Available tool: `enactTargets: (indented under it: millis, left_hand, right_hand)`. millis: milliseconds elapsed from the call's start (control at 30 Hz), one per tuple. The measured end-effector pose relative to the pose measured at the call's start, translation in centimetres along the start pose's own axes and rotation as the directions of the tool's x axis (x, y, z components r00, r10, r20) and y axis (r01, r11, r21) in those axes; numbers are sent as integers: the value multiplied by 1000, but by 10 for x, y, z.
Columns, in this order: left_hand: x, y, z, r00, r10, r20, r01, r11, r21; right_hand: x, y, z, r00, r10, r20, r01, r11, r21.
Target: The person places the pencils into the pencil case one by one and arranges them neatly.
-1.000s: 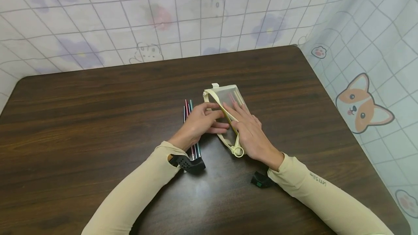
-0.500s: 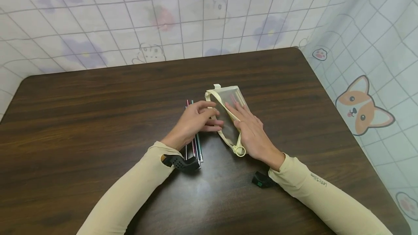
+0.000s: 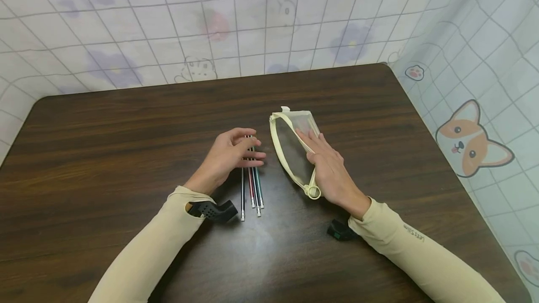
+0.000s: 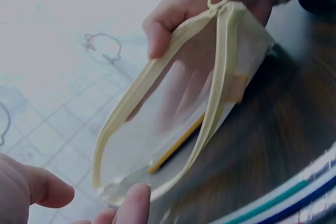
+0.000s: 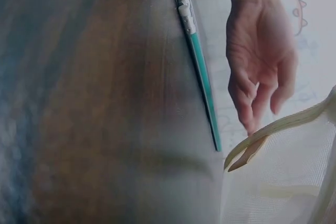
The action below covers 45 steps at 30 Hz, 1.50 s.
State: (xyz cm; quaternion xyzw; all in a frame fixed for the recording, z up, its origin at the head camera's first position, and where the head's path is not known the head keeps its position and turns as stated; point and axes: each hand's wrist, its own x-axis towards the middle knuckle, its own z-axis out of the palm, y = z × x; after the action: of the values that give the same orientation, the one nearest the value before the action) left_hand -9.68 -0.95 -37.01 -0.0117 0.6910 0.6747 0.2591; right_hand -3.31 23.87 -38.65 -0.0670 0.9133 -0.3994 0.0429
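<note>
In the head view my left hand [image 3: 236,151] is over several pencils [image 3: 256,191] lying side by side, its fingers loosely bent. Nothing is gripped in it; whether the fingertips touch the pencils I cannot tell. The pencils are dark, red, blue and teal, with silver ends towards me. My right hand [image 3: 330,169] rests with extended fingers on a cream mesh zip pouch [image 3: 290,153], thumb along the zip edge. The pouch's mouth gapes towards the left hand. Inside it, the left wrist view shows a yellow pencil [image 4: 176,144].
A dark wood-grain table [image 3: 126,153] carries everything. A cream ring pull [image 3: 313,192] sits at the pouch's near end. Printed grid curtains [image 3: 252,27] hang behind the table and at its right. Black wrist cameras [image 3: 216,212] are strapped below both hands.
My left hand has drawn back left from the pouch mouth to above the pencils. A yellow pencil by the mouth has gone from the head view. My right hand stays on the pouch.
</note>
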Motion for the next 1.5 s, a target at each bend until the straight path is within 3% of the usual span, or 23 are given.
enactTargets:
  millis: [433, 833, 1067, 1233, 1300, 1500]
  left_hand:
    - [-9, -10, -36, 999, -23, -46, 28, 994, 101]
    - [-11, -18, -48, 998, -66, -19, 69, 964, 258]
    - [-12, -19, -46, 999, -35, -35, 46, 917, 396]
    - [-14, -21, -40, 997, 20, -79, 29, 822, 568]
    - [-15, -21, -39, 995, 34, -89, 27, 796, 605]
    - [-16, -19, -36, 995, 46, -92, 21, 786, 618]
  right_hand:
    - [1, 2, 5, 1000, -28, 15, 28, 999, 17]
    - [1, 3, 7, 999, -30, 38, 30, 999, 16]
    - [1, 2, 6, 999, -32, 33, 32, 999, 6]
    - [1, 2, 7, 999, -23, 40, 23, 1000, 5]
    - [0, 2, 7, 999, -21, 44, 21, 1000, 5]
    - [1, 4, 7, 999, -33, 31, 33, 999, 0]
